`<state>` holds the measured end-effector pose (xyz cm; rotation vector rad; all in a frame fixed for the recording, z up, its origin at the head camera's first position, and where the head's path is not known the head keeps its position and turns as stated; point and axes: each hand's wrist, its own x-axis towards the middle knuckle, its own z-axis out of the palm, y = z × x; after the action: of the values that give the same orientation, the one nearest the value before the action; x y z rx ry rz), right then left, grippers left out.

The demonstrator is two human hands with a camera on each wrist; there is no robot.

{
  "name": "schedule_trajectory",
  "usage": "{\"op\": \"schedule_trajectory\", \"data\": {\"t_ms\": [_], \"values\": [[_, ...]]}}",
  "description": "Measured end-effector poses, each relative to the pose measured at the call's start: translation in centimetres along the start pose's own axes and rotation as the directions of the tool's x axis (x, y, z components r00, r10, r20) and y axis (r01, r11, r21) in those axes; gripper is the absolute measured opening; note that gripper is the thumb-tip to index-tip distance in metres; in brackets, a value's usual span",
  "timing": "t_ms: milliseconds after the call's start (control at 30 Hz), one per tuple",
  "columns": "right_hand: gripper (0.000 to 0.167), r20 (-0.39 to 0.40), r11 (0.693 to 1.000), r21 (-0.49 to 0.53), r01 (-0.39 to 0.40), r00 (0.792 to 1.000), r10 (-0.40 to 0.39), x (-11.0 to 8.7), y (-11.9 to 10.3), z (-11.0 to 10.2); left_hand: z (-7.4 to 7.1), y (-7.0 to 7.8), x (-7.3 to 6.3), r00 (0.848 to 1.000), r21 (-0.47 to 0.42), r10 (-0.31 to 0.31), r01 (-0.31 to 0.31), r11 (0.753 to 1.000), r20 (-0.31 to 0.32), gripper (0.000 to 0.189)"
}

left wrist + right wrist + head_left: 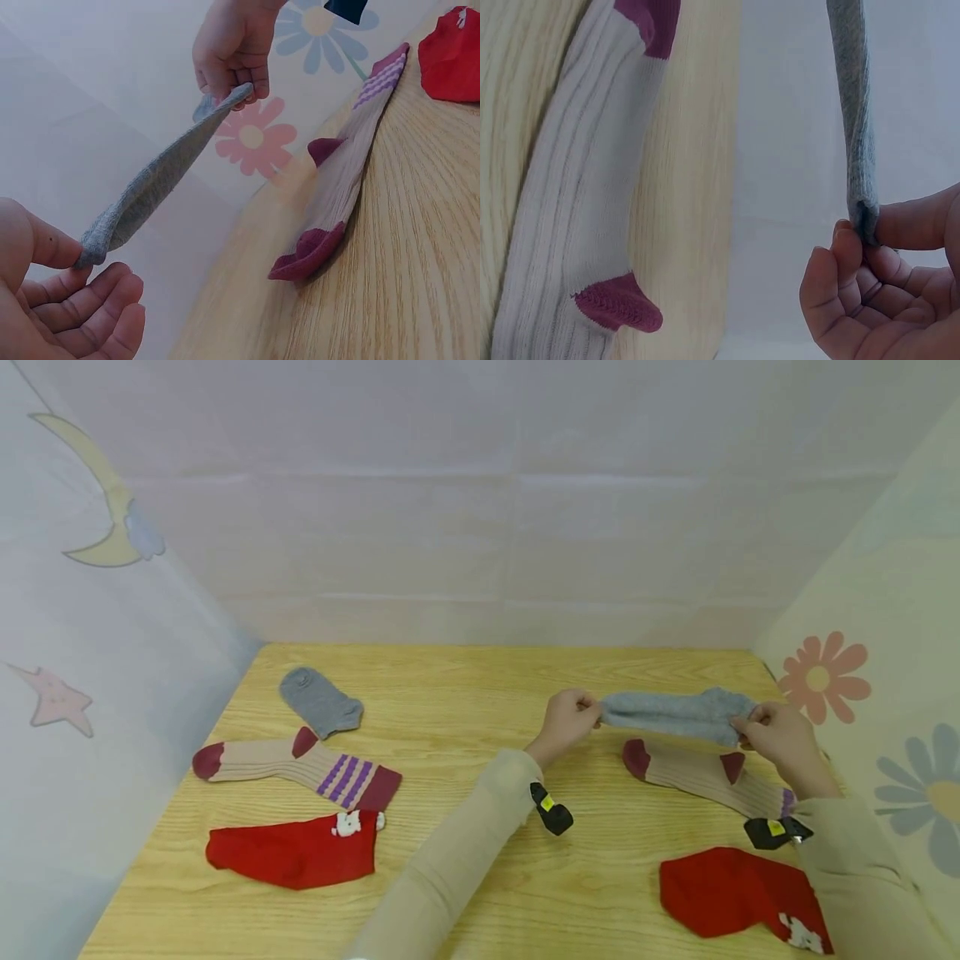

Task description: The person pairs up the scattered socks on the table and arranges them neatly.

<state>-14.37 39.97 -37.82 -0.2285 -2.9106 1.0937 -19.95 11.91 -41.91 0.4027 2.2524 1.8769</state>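
Observation:
A grey ankle sock (663,714) is stretched between both hands, raised above the table's back right. My left hand (567,722) pinches its left end between thumb and forefinger, the other fingers loosely bent, as the left wrist view shows. The opposite end is pinched by my right hand (780,739), with the thumb on one side and fingertips on the other. Below the grey sock lies a beige ribbed sock (697,772) with maroon toe and heel, its striped cuff partly hidden by the right wrist. Nearer the front is a red sock (735,893) with a white animal figure.
On the left of the wooden table (517,860) lie another grey sock (321,702), a beige striped sock (277,760) and a red sock (292,852), one below another. Pale cloth walls (480,543) enclose the table at the back and both sides.

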Motion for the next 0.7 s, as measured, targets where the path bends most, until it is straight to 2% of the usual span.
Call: {"op": "schedule_trajectory", "data": {"t_ms": [167,300,500,700], "values": [[0.036,-0.004,1.000,-0.010,0.008,1.000,-0.008,-0.4,-0.3,0.1,-0.5,0.2,-0.4,1.000,0.004,0.005,-0.005,1.000,0.000,0.017],[0.034,-0.009,0.998,-0.060,0.022,1.000,-0.022,-1.4,-1.5,0.2,-0.9,0.4,-1.1,1.000,-0.007,0.012,-0.012,1.000,0.001,0.017],[0.032,-0.020,0.998,-0.050,0.029,0.999,-0.030,-2.7,-2.6,0.3,-1.6,0.7,-2.1,1.000,0.000,0.005,-0.005,1.000,0.005,0.016],[0.034,-0.015,0.998,-0.049,0.037,0.999,-0.038,-3.5,-3.2,0.5,-2.3,0.9,-2.9,1.000,0.014,0.028,-0.029,0.999,0.010,0.014]]}}
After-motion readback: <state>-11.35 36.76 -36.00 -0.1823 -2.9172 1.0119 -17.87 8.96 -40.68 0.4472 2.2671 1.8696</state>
